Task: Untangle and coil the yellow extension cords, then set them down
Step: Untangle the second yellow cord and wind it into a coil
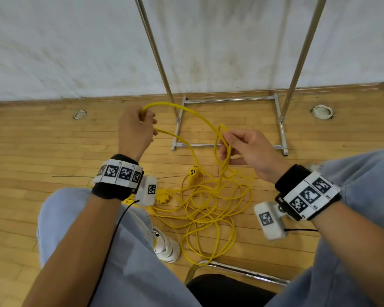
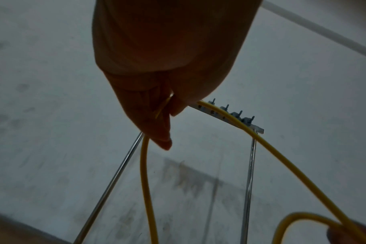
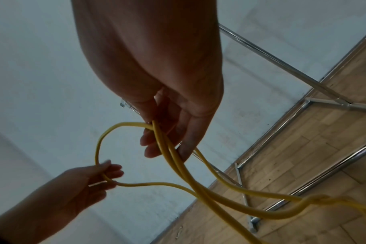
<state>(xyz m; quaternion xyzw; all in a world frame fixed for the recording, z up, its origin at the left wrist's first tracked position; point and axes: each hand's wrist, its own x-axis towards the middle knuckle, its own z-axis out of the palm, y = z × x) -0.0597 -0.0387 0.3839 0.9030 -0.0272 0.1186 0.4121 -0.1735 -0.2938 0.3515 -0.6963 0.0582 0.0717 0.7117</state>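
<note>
A tangle of yellow extension cord (image 1: 211, 204) lies on the wooden floor between my knees, with a yellow socket block (image 1: 193, 173) and a yellow plug (image 1: 163, 197) at its near left. My left hand (image 1: 140, 127) is raised and grips a bend of the cord (image 2: 267, 145); one strand arcs right from it, another drops to the floor. My right hand (image 1: 235, 147) pinches several gathered strands (image 3: 173, 158) that hang down into the pile. The arc of cord (image 3: 102, 137) joins both hands.
A chrome rack frame (image 1: 228, 122) stands on the floor against the white wall ahead, its two poles rising past my hands. My white shoe (image 1: 166, 247) is beside the pile. A chair's chrome bar (image 1: 242, 272) sits near the bottom. Two round floor fittings (image 1: 321, 111) lie by the wall.
</note>
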